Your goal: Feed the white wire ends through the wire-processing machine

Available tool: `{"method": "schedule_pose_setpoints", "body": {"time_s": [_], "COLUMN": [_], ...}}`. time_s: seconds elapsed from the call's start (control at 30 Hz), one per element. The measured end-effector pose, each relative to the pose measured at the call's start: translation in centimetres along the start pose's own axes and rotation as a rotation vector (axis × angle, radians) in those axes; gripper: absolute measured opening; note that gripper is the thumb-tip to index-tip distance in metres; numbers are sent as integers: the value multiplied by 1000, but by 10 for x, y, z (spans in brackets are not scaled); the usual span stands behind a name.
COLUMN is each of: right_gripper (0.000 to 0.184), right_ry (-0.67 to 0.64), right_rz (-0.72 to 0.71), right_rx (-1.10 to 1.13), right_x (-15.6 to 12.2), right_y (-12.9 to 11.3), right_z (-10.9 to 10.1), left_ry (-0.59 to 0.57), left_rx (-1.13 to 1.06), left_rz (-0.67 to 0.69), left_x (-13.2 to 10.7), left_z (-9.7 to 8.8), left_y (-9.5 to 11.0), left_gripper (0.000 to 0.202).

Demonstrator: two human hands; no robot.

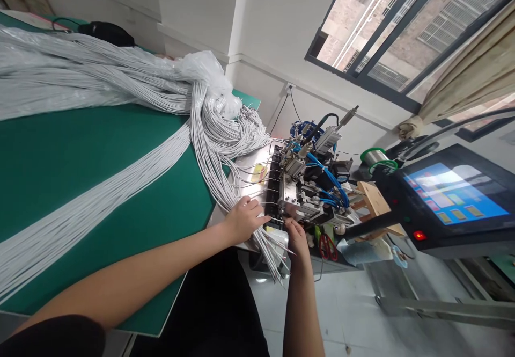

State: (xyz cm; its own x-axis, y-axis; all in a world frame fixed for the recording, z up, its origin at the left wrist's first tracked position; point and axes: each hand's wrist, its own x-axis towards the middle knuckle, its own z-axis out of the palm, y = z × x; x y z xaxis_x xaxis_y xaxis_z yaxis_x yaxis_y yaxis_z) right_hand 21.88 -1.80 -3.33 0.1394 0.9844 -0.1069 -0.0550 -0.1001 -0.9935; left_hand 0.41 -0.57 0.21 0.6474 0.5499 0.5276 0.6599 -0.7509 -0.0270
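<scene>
A single thin white cable spans the short gap between my hands at the near end of the machine. My left hand is closed on it, resting over a bundle of white cables. With thumb and fingers pinched, my right hand grips the cable near its tip; the fingers partly hide the end. Just beyond both hands is a black slotted rail with several separate cables laid across it. The loose cable ends hang below my left hand, beside my right wrist.
The machine has metal blocks and blue air tubes. Right of it are a lit touchscreen, a wire spool and red-handled scissors. More cables, partly wrapped in plastic, lie across the green table.
</scene>
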Motion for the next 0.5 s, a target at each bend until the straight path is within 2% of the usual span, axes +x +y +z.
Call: {"method": "schedule_pose_setpoints", "body": {"time_s": [0.3,0.5], "right_gripper": [39,34], "right_ry": [63,127], "right_rz": [-51,-111], "right_rx": [-52,-160], "right_x": [-13,-10], "right_y": [-1,-8], "right_z": [3,0], "left_ry": [-21,-16], "left_rx": [-60,-85], "left_rz": [-13,-102], "left_x": [-6,-5], "left_z": [-2,2], "left_y": [-2,-5], "left_gripper": [38,24]}}
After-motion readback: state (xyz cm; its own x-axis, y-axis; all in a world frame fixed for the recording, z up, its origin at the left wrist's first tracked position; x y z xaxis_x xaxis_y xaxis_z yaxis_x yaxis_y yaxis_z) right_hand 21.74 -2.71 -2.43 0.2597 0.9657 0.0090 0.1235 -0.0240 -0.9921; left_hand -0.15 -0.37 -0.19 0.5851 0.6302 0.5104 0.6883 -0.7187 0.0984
